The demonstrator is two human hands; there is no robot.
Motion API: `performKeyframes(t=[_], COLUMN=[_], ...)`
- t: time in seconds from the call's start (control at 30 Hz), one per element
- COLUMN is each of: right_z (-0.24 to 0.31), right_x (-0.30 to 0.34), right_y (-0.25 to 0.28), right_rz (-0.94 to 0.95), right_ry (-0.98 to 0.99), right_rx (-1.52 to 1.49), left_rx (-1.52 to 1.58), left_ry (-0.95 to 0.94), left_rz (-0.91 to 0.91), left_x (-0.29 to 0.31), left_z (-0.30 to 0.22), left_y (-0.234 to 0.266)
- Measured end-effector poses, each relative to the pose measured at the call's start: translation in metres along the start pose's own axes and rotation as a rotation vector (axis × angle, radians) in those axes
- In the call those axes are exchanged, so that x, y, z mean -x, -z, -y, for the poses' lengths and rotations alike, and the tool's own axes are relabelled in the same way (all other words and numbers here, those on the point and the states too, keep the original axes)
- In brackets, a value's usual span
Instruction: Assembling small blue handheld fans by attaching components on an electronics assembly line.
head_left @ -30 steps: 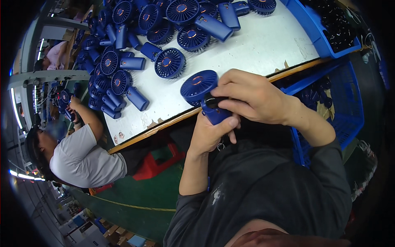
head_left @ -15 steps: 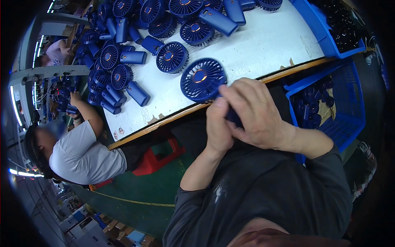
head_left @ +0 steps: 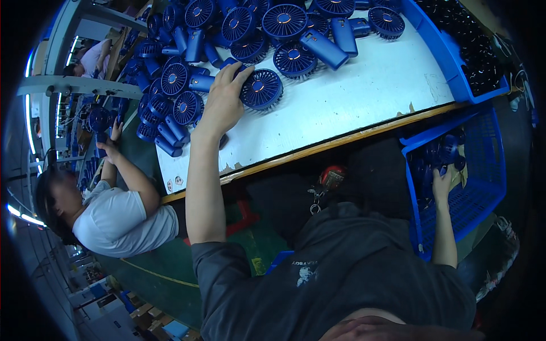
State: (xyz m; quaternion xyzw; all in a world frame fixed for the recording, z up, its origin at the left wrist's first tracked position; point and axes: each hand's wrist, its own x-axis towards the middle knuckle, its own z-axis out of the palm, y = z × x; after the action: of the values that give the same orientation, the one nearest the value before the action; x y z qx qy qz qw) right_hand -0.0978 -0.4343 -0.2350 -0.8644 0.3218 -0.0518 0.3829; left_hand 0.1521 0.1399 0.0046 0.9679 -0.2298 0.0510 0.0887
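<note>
Currently see left hand [head_left: 225,102] half-curled at a fan [head_left: 261,89] on the white table [head_left: 364,102]; can't tell if gripping. Note fan lying grille up, long axis diagonal, handle pointing away-left. Also see right hand [head_left: 441,186] inside blue basket [head_left: 483,153], partly curled at more fans [head_left: 449,149], grip unclear.

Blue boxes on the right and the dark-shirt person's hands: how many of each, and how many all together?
Blue boxes: 2 (a tray on the table, a crate lower down)
Hands: 2 (left hand by a fan, right hand reaching into the crate)
Total: 4
</note>
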Motion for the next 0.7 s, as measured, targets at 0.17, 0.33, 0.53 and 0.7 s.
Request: performKeyframes(t=[0.17, 0.33, 0.53, 0.7], right_z=[-0.058, 0.054, 0.260, 0.298], right_x=[-0.010, 0.006, 0.105, 0.133], right_y=[0.010, 0.007, -0.025, -0.054], right_rz=[-0.081, 0.242, 0.877, 0.689], right_ry=[0.153, 0.085, 0.364, 0.646], right_rx=[0.319, -0.160, -0.803, -0.451], left_rx=[0.056, 0.322, 1.748, 1.885], left_ry=[-0.126, -0.003, 0.416, 0.444], left_rz=[0.000, 0.154, -0.162, -0.438], left_x=[-0.012, 0.011, 0.064, 0.065], left_z=[-0.008, -0.055, -0.193, -0.208], left_y=[0.000, 0.010, -0.048, -0.067])
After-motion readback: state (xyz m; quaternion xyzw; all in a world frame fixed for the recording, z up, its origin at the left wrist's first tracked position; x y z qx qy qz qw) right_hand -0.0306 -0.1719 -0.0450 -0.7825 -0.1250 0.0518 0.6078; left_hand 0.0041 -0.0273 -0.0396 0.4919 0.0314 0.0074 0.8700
